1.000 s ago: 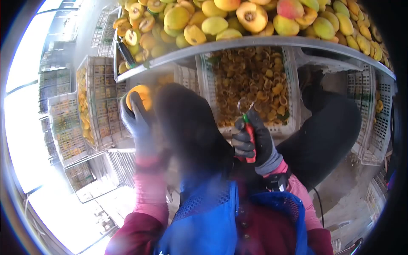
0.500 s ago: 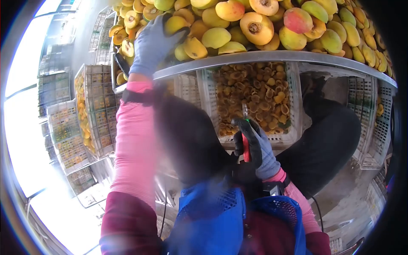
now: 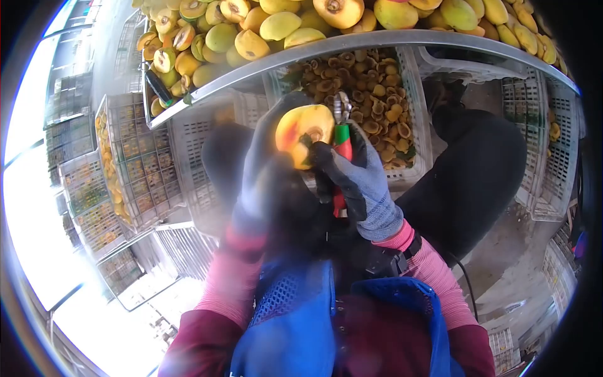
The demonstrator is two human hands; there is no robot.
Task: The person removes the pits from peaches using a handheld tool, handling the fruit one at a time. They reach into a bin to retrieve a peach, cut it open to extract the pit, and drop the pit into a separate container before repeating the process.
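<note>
Fruit half, yellow-orange with a reddish patch, is what the head view shows in your left hand, just left of and partly over the crate of small hollow pieces; your left fingers curl around its far and outer side, and its cut face is turned toward your right hand. Over the crate's near part, your right fingers close around the tool with the red and green handle, its metal end pointing away from you, just beside the fruit half, while a dark fingertip reaches the fruit's cut face. Beyond the crate, you have the metal-edged counter heaped with whole and cut fruit, a dark-handled thing lying at its left end. Well left of the crate stand stacked crates of fruit; to its right, past your leg, more crates stand.
</note>
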